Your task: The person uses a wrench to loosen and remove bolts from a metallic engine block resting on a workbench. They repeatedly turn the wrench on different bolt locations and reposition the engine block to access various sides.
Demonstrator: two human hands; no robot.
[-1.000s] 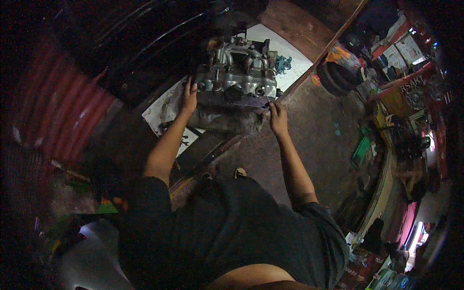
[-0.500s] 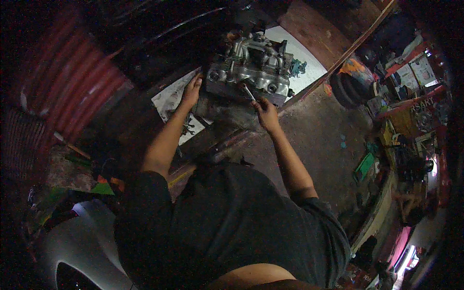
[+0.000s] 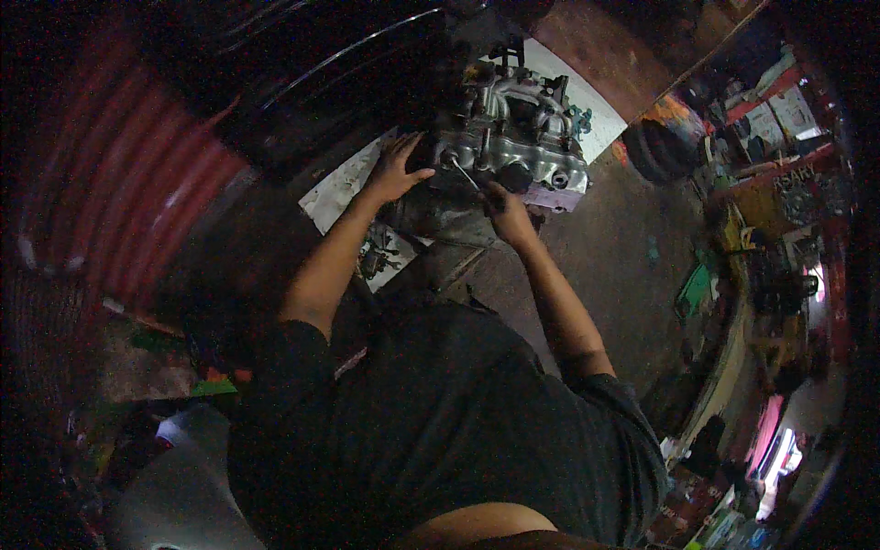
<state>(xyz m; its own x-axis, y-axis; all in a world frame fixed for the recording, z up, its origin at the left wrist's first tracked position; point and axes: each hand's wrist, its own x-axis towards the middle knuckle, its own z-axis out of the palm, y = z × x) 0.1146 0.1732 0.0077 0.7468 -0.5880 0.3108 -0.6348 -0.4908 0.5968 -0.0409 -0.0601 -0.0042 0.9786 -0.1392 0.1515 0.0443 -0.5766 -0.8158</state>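
A metal engine cylinder head [image 3: 527, 137] with curved pipes and a lumpy silver cover lies in front of me. My right hand [image 3: 504, 211] is closed round a slim rod-shaped tool [image 3: 466, 171] with a pale shaft; its exact kind does not show. The tool slants up and left, its tip at the round opening near the cover's left end. Beside that same end is my left hand [image 3: 399, 171], fingers stretched and thumb apart, holding nothing. Whether its fingertips touch the metal is too dark to tell.
White sheets [image 3: 353, 179] lie under and beside the engine part, with small dark metal pieces [image 3: 380, 257] near my left forearm. Red corrugated metal [image 3: 119, 174] rises at left. Tyres [image 3: 658, 151] and a cluttered shelf [image 3: 779, 170] stand at right. A grey curved panel [image 3: 179, 486] is lower left.
The tool's tip has gone from the middle of the cover to the opening at its left end. My left hand has spread its fingers. The whole view has shifted slightly.
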